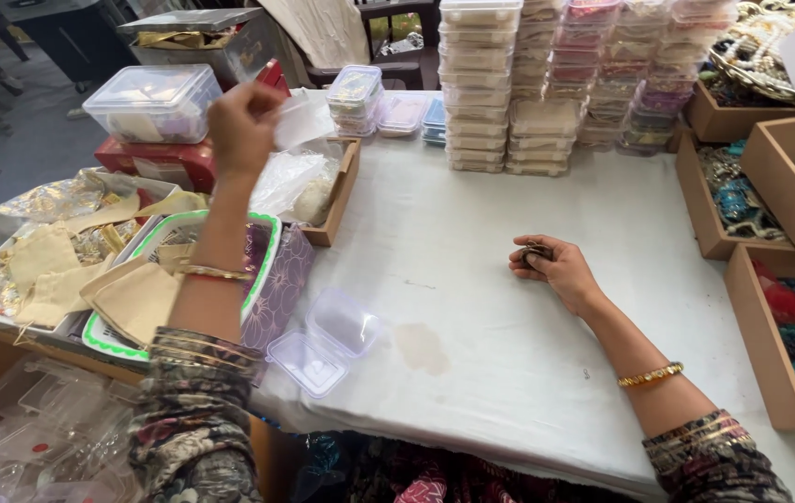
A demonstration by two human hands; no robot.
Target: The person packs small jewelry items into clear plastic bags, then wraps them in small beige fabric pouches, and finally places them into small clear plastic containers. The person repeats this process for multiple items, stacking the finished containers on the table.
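Note:
My left hand (241, 126) is raised over the left side of the table, pinching a small clear plastic bag (303, 116) above a wooden box of such bags (340, 191). My right hand (554, 265) rests on the white tablecloth (472, 242), fingers curled around a small dark metallic piece of jewellery (534, 251). An open clear plastic box with a hinged lid (328, 340) lies on the cloth near the front edge, between my arms.
Tall stacks of clear lidded boxes (546, 84) line the back. Wooden trays of jewellery (788, 233) stand at the right. At the left are a green-rimmed tray with cloth pouches (151, 289), a red box (160, 158) and a clear container (154, 101).

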